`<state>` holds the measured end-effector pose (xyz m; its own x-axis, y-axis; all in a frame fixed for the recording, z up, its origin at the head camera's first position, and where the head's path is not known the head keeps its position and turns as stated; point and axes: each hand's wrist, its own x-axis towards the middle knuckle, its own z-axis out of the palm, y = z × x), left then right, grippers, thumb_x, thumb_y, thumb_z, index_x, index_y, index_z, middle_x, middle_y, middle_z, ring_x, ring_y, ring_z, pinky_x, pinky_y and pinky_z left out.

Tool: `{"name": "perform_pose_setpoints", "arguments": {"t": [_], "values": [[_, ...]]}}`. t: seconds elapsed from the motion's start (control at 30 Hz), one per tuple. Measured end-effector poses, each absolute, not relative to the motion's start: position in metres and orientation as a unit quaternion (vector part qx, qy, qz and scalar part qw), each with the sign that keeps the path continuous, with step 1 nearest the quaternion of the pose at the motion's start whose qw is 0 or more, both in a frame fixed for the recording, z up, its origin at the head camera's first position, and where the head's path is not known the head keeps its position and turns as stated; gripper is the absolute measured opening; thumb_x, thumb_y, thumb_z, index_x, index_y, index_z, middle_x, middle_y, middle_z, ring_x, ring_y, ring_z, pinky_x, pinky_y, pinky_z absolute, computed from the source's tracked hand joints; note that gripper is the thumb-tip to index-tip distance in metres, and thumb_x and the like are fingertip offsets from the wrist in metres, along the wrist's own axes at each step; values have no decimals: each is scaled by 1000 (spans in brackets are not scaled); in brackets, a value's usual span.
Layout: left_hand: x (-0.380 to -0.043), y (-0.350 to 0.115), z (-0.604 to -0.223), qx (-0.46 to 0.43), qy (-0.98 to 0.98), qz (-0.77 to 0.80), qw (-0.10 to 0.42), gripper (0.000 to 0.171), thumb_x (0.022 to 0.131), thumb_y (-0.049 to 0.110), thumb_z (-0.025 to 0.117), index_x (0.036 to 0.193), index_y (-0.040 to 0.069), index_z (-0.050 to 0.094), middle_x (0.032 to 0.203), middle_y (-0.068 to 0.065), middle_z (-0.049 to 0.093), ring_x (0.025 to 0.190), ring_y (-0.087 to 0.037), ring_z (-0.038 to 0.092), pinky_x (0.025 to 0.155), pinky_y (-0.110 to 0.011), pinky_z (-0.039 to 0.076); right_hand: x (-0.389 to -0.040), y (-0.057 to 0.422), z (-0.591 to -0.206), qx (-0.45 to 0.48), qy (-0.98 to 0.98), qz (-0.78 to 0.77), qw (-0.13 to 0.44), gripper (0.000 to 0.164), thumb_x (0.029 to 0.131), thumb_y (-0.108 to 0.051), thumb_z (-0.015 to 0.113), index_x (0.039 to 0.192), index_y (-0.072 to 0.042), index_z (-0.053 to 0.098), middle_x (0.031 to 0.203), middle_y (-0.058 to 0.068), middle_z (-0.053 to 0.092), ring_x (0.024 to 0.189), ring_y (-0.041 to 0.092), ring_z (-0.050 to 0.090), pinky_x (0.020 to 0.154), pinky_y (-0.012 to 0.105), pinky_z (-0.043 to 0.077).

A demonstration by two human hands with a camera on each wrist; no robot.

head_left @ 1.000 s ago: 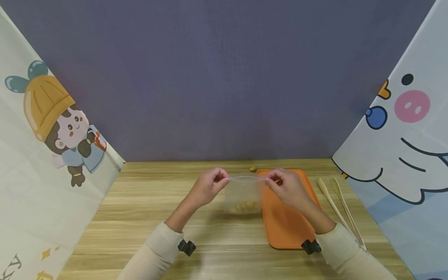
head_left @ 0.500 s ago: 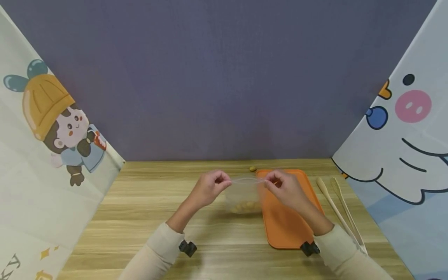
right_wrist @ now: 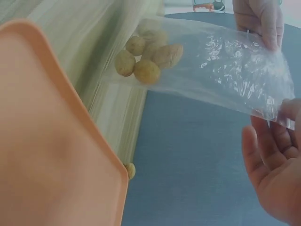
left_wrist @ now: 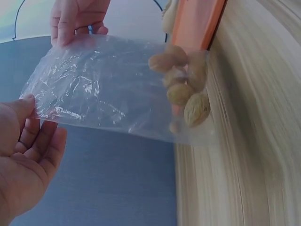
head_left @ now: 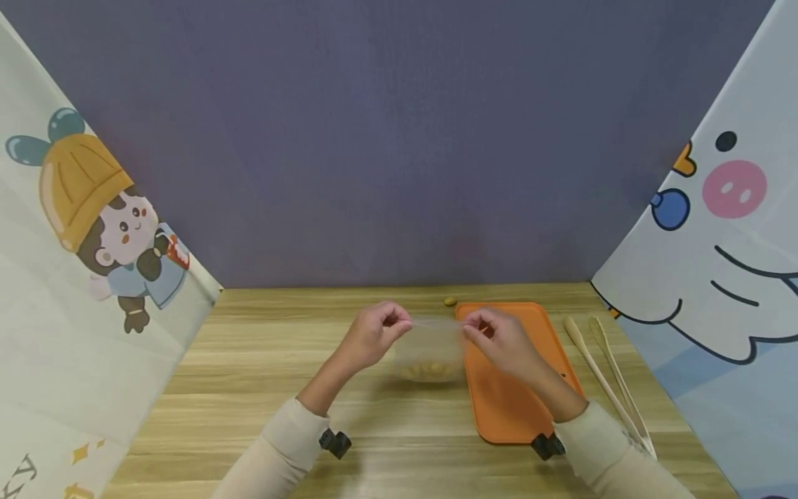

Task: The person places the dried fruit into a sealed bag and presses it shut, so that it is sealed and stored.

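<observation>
A clear plastic zip bag (head_left: 429,345) hangs upright between my two hands, with several walnuts (left_wrist: 196,109) gathered at its bottom. My left hand (head_left: 373,337) pinches the left top corner between thumb and fingers. At the opposite corner, my right hand (head_left: 506,344) pinches the bag in the same manner. The two edges of the bag's mouth lie close together in the head view. In the right wrist view the bag's bottom, with its walnuts (right_wrist: 146,71), overlaps the wooden table.
An orange tray (head_left: 508,416) lies under my right forearm. One loose walnut (head_left: 450,301) sits by its far left corner. Right of the tray are a wooden spoon (head_left: 588,353) and another long wooden utensil (head_left: 614,360). A grey-blue panel (head_left: 399,152) stands behind the table.
My right hand has shifted a little to the left, nearer my left hand. The bag's mouth edges, parted before, now lie closer together. The bag has swung slightly left.
</observation>
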<state>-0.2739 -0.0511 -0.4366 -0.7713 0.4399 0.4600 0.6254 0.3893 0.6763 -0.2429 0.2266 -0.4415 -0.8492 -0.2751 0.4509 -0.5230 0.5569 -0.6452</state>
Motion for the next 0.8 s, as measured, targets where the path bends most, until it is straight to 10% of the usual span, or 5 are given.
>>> {"name": "perform_pose_setpoints", "arguments": {"t": [0.8], "values": [[-269, -42, -438, -324, -836, -433, 95, 6, 95, 16, 73, 97, 10, 72, 88, 0, 69, 80, -9, 64, 70, -21, 57, -241, 224, -443, 239, -860, 396, 215, 8, 91, -5, 75, 94, -11, 70, 81, -1, 70, 67, 2, 63, 56, 27, 58]]}}
